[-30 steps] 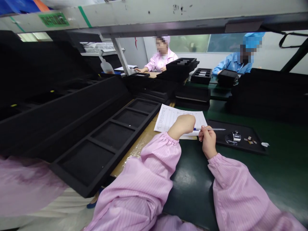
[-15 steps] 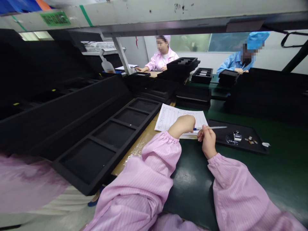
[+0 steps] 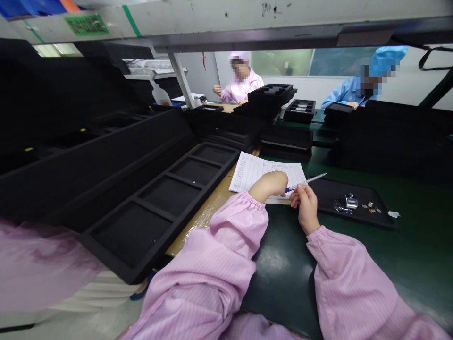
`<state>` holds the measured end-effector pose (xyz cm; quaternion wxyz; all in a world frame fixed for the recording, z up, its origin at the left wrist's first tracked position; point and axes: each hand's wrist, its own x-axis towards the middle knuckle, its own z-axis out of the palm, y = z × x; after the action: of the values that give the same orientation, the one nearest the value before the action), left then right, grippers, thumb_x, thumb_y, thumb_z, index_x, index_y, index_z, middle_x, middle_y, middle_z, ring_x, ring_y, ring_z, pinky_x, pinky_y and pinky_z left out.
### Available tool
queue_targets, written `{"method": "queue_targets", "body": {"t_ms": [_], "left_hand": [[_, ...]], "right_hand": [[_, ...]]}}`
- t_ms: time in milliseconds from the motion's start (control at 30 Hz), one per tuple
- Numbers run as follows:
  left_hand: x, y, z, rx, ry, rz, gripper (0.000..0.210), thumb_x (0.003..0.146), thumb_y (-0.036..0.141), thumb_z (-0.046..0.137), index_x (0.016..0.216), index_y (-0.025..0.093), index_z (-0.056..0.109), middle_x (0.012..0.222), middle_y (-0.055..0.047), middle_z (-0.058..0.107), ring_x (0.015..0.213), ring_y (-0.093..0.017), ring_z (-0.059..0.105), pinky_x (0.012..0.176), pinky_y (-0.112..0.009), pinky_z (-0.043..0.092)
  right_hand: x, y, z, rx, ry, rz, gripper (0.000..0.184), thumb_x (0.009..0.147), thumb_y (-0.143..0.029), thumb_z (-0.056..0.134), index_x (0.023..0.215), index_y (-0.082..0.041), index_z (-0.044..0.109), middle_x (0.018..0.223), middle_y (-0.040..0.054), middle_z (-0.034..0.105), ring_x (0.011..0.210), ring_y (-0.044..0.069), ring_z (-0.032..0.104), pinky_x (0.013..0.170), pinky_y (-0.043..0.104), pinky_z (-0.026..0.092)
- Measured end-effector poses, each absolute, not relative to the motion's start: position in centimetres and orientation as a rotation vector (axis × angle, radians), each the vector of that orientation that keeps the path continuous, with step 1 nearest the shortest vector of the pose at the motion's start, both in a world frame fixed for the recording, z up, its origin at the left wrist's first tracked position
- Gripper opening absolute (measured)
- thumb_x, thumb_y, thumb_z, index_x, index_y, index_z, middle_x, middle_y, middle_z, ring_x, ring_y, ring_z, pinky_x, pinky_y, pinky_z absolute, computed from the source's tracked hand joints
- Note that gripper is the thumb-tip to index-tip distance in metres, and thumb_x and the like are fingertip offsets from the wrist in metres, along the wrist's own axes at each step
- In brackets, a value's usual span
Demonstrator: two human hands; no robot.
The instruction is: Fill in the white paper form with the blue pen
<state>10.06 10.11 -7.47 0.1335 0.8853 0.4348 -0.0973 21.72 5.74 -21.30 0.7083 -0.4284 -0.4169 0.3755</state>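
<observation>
Gripping a pen [image 3: 305, 182] between closed fingers, the right hand [image 3: 306, 205] hovers beside the paper form [image 3: 260, 171]; the left hand [image 3: 271, 185], seemingly fisted, rests there.

Single head-worn view, looking forward and down across green bench [image 3: 406, 255]. Near: pink sleeves, both hands close below lens. Left: black foam tray [image 3: 155, 208]. Far: two seated co-workers facing camera. Overhead shelf [image 3: 226, 23] crosses top.
</observation>
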Motion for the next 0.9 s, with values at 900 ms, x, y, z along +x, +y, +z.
{"method": "queue_targets", "body": {"t_ms": [900], "left_hand": [[8.7, 13.0, -9.0, 2.232, 1.879, -0.343, 0.03, 0.098, 0.027, 0.063, 0.122, 0.011, 0.06, 0.12, -0.011, 0.06, 0.111, -0.023, 0.06, 0.096, -0.043, 0.053]], "right_hand": [[21.8, 6.0, -21.6, -1.015, -0.944, 0.845, 0.047, 0.08, -0.062, 0.069, 0.077, -0.017, 0.053, 0.061, 0.0018, 0.059, 0.042, 0.009, 0.046, 0.039, 0.019, 0.034]]}}
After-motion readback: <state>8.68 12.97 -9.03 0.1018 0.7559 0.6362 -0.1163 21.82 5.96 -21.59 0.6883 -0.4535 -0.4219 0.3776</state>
